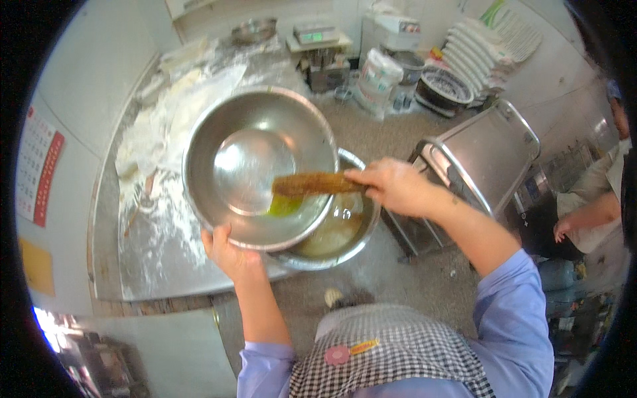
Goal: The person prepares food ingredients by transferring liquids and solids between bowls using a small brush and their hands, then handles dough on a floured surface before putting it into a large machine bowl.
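My left hand (230,251) grips the near rim of a large stainless steel bowl (259,107), which is tilted to the right. In my right hand (393,186) is a brown brush (313,184), seemingly of bundled fibres, reaching over the bowl's right side. A little yellow-green liquid (286,205) lies in the bowl under the brush. Below and to the right, partly covered by the tilted bowl, a second metal bowl (371,226) contains a cloudy yellowish liquid (331,236).
A floury metal worktable (164,268) with pale dough sheets (169,117) extends left. Behind stand a digital scale (316,35), a white sack (375,82) and a dark round pan (445,84). A metal cart (487,149) is at right, near another person (587,219).
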Motion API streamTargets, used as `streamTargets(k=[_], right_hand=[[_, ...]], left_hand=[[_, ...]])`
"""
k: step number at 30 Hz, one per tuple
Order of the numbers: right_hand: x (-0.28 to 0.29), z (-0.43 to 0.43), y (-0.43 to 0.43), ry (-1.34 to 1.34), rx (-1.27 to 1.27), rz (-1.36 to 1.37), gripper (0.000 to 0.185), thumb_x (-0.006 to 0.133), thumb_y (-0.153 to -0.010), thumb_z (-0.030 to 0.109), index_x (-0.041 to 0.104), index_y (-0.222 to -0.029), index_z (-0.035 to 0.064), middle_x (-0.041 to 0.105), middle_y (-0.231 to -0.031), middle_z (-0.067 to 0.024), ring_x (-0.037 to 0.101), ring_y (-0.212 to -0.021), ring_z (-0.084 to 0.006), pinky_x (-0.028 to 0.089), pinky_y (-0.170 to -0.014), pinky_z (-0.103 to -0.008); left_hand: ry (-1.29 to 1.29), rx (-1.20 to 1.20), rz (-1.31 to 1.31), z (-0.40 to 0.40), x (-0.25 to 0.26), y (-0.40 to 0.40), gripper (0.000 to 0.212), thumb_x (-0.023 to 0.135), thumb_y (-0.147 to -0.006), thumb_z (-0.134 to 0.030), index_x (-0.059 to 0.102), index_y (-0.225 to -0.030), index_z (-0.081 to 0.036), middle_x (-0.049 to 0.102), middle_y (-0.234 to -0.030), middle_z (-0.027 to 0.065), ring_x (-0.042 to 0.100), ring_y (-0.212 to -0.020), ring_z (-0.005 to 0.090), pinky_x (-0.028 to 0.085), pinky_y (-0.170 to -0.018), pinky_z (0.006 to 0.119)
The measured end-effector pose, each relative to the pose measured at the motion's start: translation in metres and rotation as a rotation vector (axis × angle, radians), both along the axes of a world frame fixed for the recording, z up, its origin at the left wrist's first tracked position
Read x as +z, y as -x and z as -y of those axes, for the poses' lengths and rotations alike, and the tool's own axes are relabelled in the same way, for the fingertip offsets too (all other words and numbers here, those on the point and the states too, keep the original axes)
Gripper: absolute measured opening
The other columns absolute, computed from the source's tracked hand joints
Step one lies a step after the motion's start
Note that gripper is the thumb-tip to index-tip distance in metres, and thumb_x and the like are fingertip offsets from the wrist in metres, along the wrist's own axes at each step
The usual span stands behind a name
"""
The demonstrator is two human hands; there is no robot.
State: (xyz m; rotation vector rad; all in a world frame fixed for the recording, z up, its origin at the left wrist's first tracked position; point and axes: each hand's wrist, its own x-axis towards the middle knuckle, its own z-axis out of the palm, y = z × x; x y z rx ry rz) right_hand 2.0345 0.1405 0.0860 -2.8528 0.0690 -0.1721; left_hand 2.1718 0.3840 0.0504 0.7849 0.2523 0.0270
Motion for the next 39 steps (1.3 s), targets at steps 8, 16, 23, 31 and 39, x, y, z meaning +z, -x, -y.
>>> streamTargets(k=[8, 16, 23, 31, 39], right_hand=[[0.000, -0.015, 0.022, 0.005, -0.074, -0.027, 0.045, 0.057, -0.077, 0.013, 0.053, -0.122, 0.0184, 0.059, -0.095, -0.0112, 0.055, -0.092, -0.0312, 0.045, -0.081, -0.0415], [-0.004, -0.016, 0.037, -0.052, -0.081, 0.025, 0.046, 0.053, -0.077, 0.011, 0.053, -0.122, 0.0213, 0.061, -0.086, -0.0138, 0.058, -0.085, -0.0312, 0.046, -0.074, -0.0412], [-0.003, -0.025, 0.053, -0.002, -0.137, 0.125, 0.042, 0.053, -0.076, 0.011, 0.055, -0.117, 0.0161, 0.060, -0.088, -0.0147, 0.058, -0.086, -0.0320, 0.046, -0.074, -0.0412], [0.002, -0.047, 0.068, -0.026, -0.338, 0.175, 0.040, 0.053, -0.077, 0.012, 0.055, -0.116, 0.0164, 0.059, -0.086, -0.0130, 0.056, -0.088, -0.0300, 0.045, -0.074, -0.0402], [0.012, -0.057, 0.150, 0.034, -0.615, 0.238, 0.027, 0.051, -0.079, 0.017, 0.060, -0.104, 0.0152, 0.059, -0.083, -0.0116, 0.057, -0.086, -0.0299, 0.045, -0.073, -0.0406]], left_hand=[[-0.021, -0.009, -0.017, -0.004, 0.008, 0.008, 0.058, 0.048, -0.063, 0.005, 0.040, -0.120, -0.001, 0.049, -0.107, 0.0150, 0.055, -0.090, 0.0267, 0.049, -0.073, 0.039], [-0.460, -0.286, 0.297, -0.033, -0.057, -0.041, 0.041, 0.053, -0.068, -0.007, 0.048, -0.107, 0.002, 0.053, -0.100, 0.0158, 0.052, -0.094, 0.0287, 0.047, -0.080, 0.038], [-0.797, -0.277, 0.644, -0.033, -0.086, -0.107, 0.043, 0.062, -0.065, -0.015, 0.054, -0.102, 0.005, 0.054, -0.106, 0.0208, 0.054, -0.094, 0.0286, 0.044, -0.086, 0.041], [-0.824, -0.450, 0.566, 0.001, -0.074, -0.139, 0.040, 0.067, -0.067, -0.023, 0.062, -0.093, 0.007, 0.063, -0.092, 0.0215, 0.057, -0.087, 0.0282, 0.045, -0.081, 0.039], [-0.784, -0.723, 0.343, 0.073, -0.059, -0.111, 0.046, 0.063, -0.069, -0.039, 0.062, -0.093, 0.001, 0.062, -0.095, 0.0160, 0.055, -0.097, 0.0273, 0.035, -0.094, 0.043]])
